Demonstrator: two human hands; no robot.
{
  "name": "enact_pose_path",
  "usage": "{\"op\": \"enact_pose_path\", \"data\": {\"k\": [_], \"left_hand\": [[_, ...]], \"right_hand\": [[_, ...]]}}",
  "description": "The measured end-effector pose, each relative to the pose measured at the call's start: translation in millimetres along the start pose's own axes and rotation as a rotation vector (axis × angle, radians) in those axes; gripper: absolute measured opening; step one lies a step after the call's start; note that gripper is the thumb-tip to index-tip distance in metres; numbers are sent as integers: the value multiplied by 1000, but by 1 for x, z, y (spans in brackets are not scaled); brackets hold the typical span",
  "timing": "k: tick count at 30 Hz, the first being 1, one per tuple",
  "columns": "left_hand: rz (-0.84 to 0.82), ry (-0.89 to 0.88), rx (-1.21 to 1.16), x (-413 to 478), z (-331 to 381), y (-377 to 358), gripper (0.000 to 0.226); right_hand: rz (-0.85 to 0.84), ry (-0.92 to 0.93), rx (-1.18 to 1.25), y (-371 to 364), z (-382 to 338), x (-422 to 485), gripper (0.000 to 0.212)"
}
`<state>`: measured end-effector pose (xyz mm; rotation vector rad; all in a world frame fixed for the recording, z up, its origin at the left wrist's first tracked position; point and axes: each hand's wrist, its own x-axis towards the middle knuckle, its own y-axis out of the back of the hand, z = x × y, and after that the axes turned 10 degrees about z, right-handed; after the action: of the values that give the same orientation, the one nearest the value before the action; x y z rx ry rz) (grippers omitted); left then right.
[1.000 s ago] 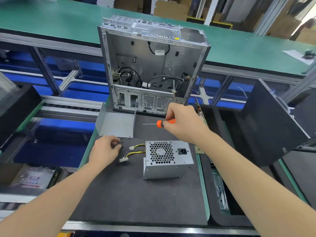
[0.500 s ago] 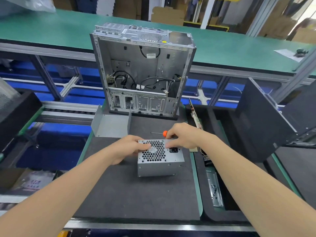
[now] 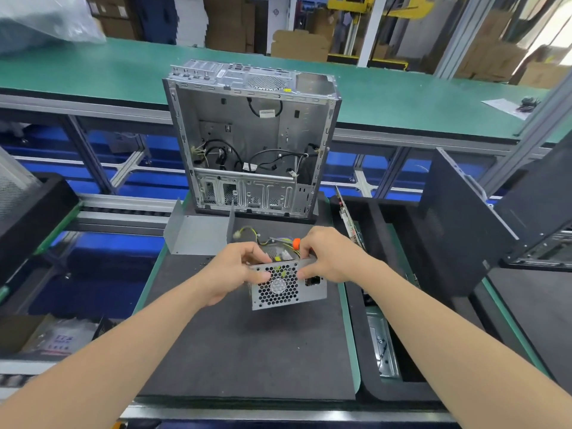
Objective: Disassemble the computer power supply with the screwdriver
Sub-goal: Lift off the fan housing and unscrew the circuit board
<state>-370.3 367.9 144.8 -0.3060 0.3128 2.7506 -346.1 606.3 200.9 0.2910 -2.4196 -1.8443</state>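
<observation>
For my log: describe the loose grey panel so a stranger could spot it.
Start at the open case at the far end of the mat. Before its left corner stands the panel: plain bent sheet metal, no grille or cables, unlike the power supply.

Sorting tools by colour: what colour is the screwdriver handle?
The screwdriver handle is orange, clearest in the head view.

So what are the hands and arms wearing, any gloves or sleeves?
Both bare: the left hand and right hand wear no gloves, rings or watch, and both forearms are uncovered to the frame's edge, no sleeve in view. No markings or cables on them.
</observation>
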Motion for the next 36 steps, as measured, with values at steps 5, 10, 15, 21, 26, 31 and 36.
{"op": "enact_pose_path", "data": {"k": [5, 10, 15, 21, 26, 31, 36], "left_hand": [[-8, -104, 106, -3, -19, -6, 28], [-46, -154, 245, -11, -45, -12, 36], [-70, -195, 350, -20, -66, -17, 35], [-132, -246, 391, -18, -71, -14, 27], [-179, -231, 350, -10, -65, -7, 10], [-191, -209, 492, 1, -59, -9, 11], [-240, -224, 590, -3, -63, -15, 22]], "right_hand": [[64, -69, 22, -24, 1, -18, 29], [152, -97, 43, -70, 11, -47, 33], [185, -104, 55, -104, 14, -68, 36], [197, -46, 204, -104, 19, -78, 27], [176, 32, 231, -86, 27, -82, 22], [191, -69, 331, -83, 32, -84, 31], [229, -109, 363, -90, 34, -83, 37]]}}
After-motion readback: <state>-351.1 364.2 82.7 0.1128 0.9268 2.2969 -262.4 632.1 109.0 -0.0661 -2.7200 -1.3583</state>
